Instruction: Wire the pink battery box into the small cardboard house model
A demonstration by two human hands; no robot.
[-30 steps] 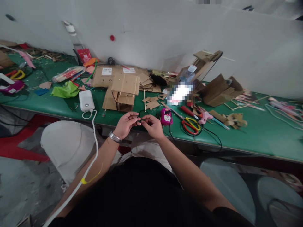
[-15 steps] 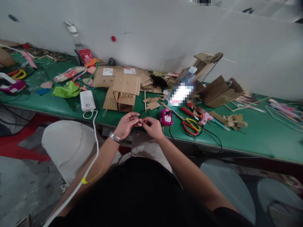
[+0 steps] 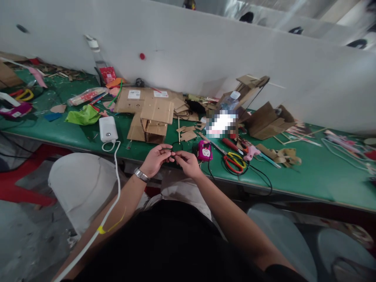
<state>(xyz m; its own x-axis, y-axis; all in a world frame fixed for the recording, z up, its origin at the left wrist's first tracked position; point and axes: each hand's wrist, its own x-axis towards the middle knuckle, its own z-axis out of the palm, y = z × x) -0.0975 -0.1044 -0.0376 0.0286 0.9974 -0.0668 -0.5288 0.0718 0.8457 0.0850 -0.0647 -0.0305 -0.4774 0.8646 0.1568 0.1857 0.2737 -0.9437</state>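
Observation:
My left hand (image 3: 156,159), with a metal watch at the wrist, has its thumb and fingers pinched together at the table's front edge. Fingertip to fingertip with it, my right hand (image 3: 188,162) is pinched too. Between them is a thin black cord (image 3: 177,143), part of which loops above the fingertips; its ends are hidden by the fingers. Just beyond the hands stands a small cardboard structure (image 3: 157,111). Close to my right hand sits a purple power socket (image 3: 205,151) with a black plug in it.
On the green table (image 3: 311,172), scissors (image 3: 235,163), a red-handled screwdriver (image 3: 230,145) and a pink glue gun (image 3: 251,152) lie to the right. A white power bank (image 3: 108,129) trails its cable over my left arm. Cardboard pieces and a clear bottle (image 3: 230,101) stand near the wall.
The camera view has tilted up a little, showing more above the wall. Both hands stay together, pinching the black cord, with little visible movement.

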